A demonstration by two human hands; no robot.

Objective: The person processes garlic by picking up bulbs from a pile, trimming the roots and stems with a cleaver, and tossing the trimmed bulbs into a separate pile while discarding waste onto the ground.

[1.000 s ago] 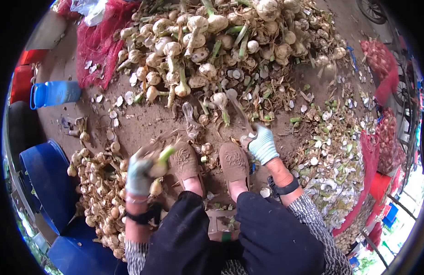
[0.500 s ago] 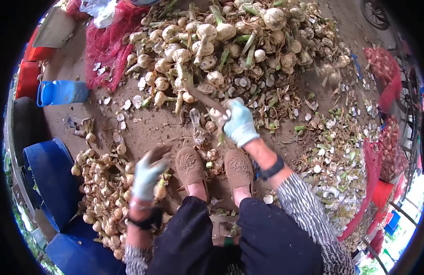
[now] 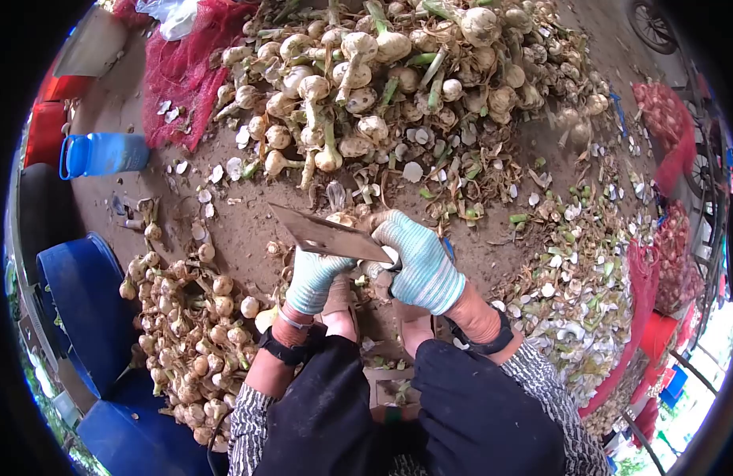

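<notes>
My right hand (image 3: 422,266), in a pale blue striped glove, is closed around the handle of a broad-bladed knife (image 3: 327,234). The blade points left, passing over the fingers of my left hand (image 3: 315,279). That hand, gloved too, is closed on a garlic bulb (image 3: 342,218), which the blade mostly hides. Both hands meet above my shoes. Beyond them rises a big heap of garlic (image 3: 374,127) with stalks and dry roots. Left of my left hand lies a pile of garlic bulbs with short-cut stems (image 3: 196,341).
Trimmings (image 3: 572,317) cover the ground on the right. Blue tubs (image 3: 89,309) stand at left, near a blue jug (image 3: 105,155). Red netting (image 3: 184,79) lies at the upper left. Filled red net bags (image 3: 664,119) and a wheel (image 3: 652,28) line the right side.
My left hand has moved from above the trimmed pile to the middle and holds a bulb. My right hand has drawn the knife back from the big heap, closer to me.
</notes>
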